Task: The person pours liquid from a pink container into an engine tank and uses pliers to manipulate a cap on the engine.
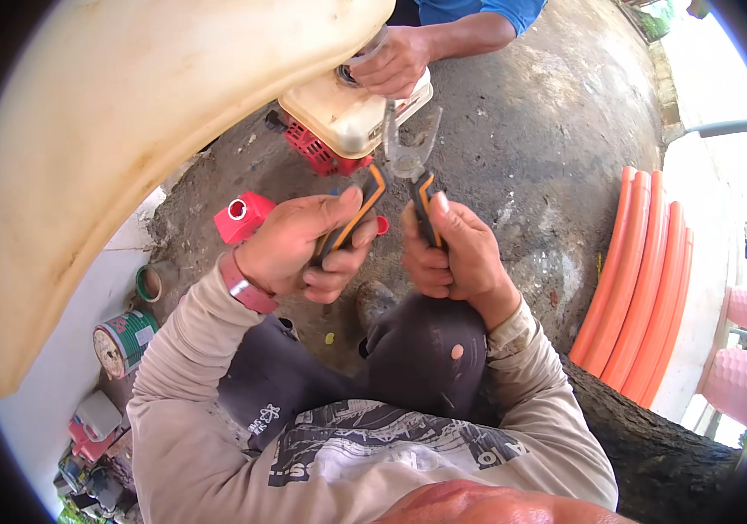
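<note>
A pair of pliers [407,162] with black and orange handles is held up in front of me, jaws spread wide and pointing away. My left hand [308,240] grips the left handle, and my right hand [454,249] is wrapped round the right one. Beyond the jaws stands a small engine with a cream fuel tank [338,109] and a red housing [316,150]. A co-worker's hand [395,63] is at the tank's filler opening, around a clear round piece. The jaws appear in front of the tank's edge; I cannot tell whether they touch it.
A large cream curved shape [129,131] fills the upper left. A red bottle [242,217] lies on the concrete floor [557,131]. By the left wall are a green can [126,341] and a round container [156,281]. Several orange pipes [635,279] lie at the right.
</note>
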A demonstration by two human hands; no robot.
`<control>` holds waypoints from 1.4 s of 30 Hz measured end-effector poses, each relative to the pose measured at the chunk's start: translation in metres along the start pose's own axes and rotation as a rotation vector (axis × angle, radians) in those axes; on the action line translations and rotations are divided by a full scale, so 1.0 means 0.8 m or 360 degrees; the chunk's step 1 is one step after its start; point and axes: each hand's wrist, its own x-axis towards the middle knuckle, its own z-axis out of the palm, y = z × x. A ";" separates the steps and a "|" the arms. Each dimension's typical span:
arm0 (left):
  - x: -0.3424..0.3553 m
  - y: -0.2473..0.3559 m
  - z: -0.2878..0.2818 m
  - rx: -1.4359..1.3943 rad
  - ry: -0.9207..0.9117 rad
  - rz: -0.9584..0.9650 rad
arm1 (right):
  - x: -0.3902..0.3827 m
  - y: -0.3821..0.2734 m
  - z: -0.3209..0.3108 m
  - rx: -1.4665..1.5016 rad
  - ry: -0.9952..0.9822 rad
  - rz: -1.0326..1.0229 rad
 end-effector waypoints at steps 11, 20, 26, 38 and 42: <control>0.021 0.017 0.004 0.0023 0.0212 -0.0100 | 0.012 0.005 0.006 -0.0102 0.0341 -0.0149; 0.072 -0.017 0.035 -0.0271 0.0519 0.0277 | 0.030 0.000 0.009 -0.0009 0.0735 -0.0209; 0.024 0.005 0.010 0.0073 0.0222 -0.0072 | -0.004 0.006 -0.006 -0.0231 0.0276 -0.0166; 0.026 0.016 0.016 0.0193 0.0449 -0.0049 | 0.007 0.007 -0.006 -0.0230 0.0357 -0.0183; 0.076 -0.023 0.049 -0.0246 0.0697 0.0468 | 0.035 0.002 0.003 -0.0146 0.0533 -0.0268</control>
